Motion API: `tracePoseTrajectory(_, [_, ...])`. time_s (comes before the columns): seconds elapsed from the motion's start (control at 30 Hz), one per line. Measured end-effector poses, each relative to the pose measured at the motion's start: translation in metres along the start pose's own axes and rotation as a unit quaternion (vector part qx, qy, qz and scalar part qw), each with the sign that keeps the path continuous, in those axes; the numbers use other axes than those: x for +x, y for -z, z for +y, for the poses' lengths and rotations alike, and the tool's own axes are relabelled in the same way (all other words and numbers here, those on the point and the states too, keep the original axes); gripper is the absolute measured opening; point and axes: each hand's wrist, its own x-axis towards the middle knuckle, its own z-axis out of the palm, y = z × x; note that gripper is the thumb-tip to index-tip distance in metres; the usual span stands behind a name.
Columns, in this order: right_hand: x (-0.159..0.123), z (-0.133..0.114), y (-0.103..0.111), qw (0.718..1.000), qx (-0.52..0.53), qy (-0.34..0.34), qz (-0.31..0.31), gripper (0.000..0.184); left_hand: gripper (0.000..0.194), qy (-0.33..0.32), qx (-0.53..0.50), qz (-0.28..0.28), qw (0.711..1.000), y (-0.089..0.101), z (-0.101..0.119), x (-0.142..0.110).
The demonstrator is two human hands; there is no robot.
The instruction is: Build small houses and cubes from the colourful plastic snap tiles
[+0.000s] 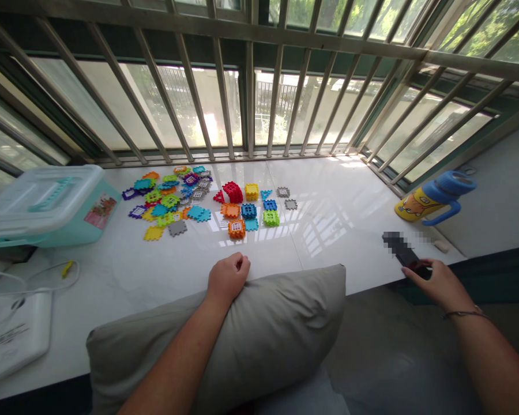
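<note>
My left hand (227,277) rests as a loose fist on the top edge of a grey pillow (277,328) that leans against the white sill (328,230); nothing shows in its fingers. My right hand (436,282) lies at the sill's right front edge with its fingers on a dark phone-like object (409,256), partly blurred out. Beyond my left hand lie several colourful plastic building tiles (173,202) and small assembled cubes (246,210), among them a red piece (232,192) and an orange cube (236,229).
A teal storage box with a clear lid (43,204) stands at the left. A white device (19,334) with cables lies at the near left. A yellow and blue bottle (435,199) lies on its side at the right. Metal window bars (251,109) close the far side.
</note>
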Motion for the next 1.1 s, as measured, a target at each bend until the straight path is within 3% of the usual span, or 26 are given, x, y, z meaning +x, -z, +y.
tracePoseTrajectory(0.23, [0.024, -0.012, 0.002, 0.998, -0.004, 0.052, -0.026, 0.090, 0.038, 0.000, 0.006, -0.002, 1.000, 0.001, 0.001, 0.000])
tracePoseTrajectory(0.43, [0.038, -0.031, 0.009, 0.998, 0.003, 0.021, -0.066, 0.106, 0.039, 0.001, 0.010, -0.002, 1.000, 0.001, 0.000, 0.001])
tracePoseTrajectory(0.67, [0.002, -0.047, 0.004, 0.995, -0.010, 0.033, -0.095, 0.119, 0.039, 0.001, 0.002, -0.003, 1.000, 0.002, -0.002, 0.002])
tracePoseTrajectory(0.8, [-0.015, -0.057, 0.003, 0.993, -0.017, 0.036, -0.109, 0.112, 0.039, 0.002, 0.012, -0.005, 1.000, 0.002, -0.003, 0.002])
tracePoseTrajectory(1.1, [-0.018, -0.070, 0.016, 0.991, -0.018, 0.033, -0.127, 0.110, 0.040, 0.011, 0.034, -0.015, 0.999, 0.003, -0.003, 0.003])
